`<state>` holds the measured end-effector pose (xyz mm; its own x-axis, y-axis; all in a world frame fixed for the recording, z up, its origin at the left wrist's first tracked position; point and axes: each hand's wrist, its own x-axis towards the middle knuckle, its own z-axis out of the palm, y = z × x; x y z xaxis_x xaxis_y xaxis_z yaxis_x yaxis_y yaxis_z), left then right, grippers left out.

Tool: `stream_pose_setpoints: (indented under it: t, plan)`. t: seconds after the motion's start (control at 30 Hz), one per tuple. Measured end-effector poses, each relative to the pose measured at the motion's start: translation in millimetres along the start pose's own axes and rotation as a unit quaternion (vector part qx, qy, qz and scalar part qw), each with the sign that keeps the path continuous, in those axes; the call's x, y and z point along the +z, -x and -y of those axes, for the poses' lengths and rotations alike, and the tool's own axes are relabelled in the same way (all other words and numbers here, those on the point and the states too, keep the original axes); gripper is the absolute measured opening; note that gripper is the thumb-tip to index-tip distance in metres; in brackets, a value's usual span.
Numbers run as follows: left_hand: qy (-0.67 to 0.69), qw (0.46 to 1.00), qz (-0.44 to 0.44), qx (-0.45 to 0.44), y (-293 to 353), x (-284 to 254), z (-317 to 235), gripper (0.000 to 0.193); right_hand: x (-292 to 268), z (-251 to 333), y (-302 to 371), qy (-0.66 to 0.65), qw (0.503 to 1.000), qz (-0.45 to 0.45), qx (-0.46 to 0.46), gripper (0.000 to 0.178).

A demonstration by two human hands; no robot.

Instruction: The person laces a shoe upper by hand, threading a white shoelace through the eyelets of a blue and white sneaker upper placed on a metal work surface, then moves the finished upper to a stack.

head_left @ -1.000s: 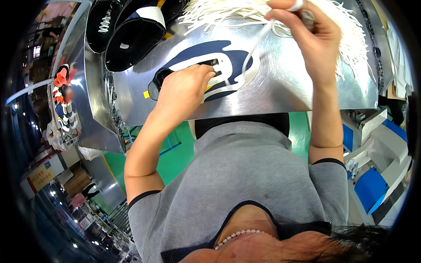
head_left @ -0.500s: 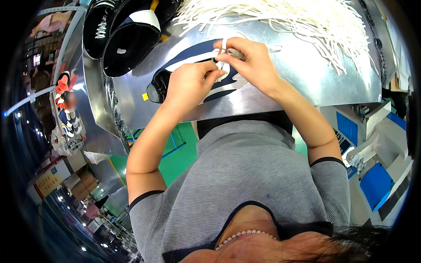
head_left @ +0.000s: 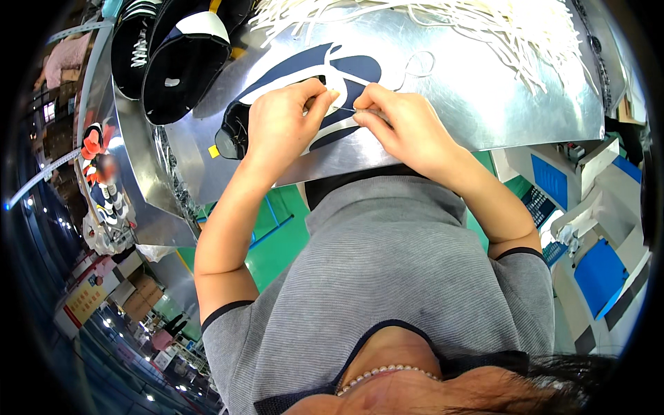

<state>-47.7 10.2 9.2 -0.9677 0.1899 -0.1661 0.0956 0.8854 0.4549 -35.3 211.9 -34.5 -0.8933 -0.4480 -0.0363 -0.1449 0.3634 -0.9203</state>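
A navy and white shoe upper (head_left: 356, 67) lies on the metal table, its black heel end toward the left. My left hand (head_left: 285, 119) is closed at its opening, thumb and forefinger pinching the edge by the eyelets. A white shoelace (head_left: 330, 61) runs across the upper, close to my fingers. My right hand (head_left: 404, 124) is closed just right of the left one, around a thin hook tool whose slim metal shaft points toward my left fingertips. Its handle is mostly hidden in my fingers. A thin loop (head_left: 420, 63) lies on the table beyond my right hand.
White laces (head_left: 498, 38) are heaped along the far side of the metal table (head_left: 477, 117). Black shoe uppers (head_left: 183, 79) stand at the far left, one laced in white. Another rack of shoes (head_left: 104, 169) is beyond the table's left edge.
My right hand has come down toward me and slightly right, drawing the tool away from the lace. The upper, my left hand and the table have shifted a little left in view.
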Motion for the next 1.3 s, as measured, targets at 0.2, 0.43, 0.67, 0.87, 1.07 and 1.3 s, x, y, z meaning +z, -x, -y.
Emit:
stream_pose_setpoints:
  t: [0.2,0.43,0.67,0.87,1.07,1.3]
  plan:
    - [0.083,0.992,0.033,0.091,4.8,-1.1,7.0,0.015,8.3,3.4,2.0,0.123,0.992,-0.03,-0.005,0.015]
    - [-0.051,0.98,-0.035,0.191,17.7,16.4,-4.8,0.03,38.4,-1.7,-9.2,0.196,0.976,-0.083,-0.04,0.025]
    - [-0.156,0.915,-0.175,0.328,50.6,0.4,26.1,0.036,-71.2,29.7,26.7,-0.032,0.992,0.001,0.119,0.022]
    - [-0.104,0.924,-0.181,0.319,43.1,-10.5,19.3,0.029,-67.5,7.3,-45.1,-0.117,0.99,0.045,0.059,0.042]
    - [0.252,0.962,0.098,0.038,36.6,-18.0,41.3,0.047,-25.8,9.1,-36.5,-0.083,0.99,-0.09,0.064,0.047]
    - [0.417,0.836,0.295,-0.198,10.2,-20.4,36.1,0.039,-17.3,3.8,-39.1,-0.14,0.981,-0.092,0.1,0.037]
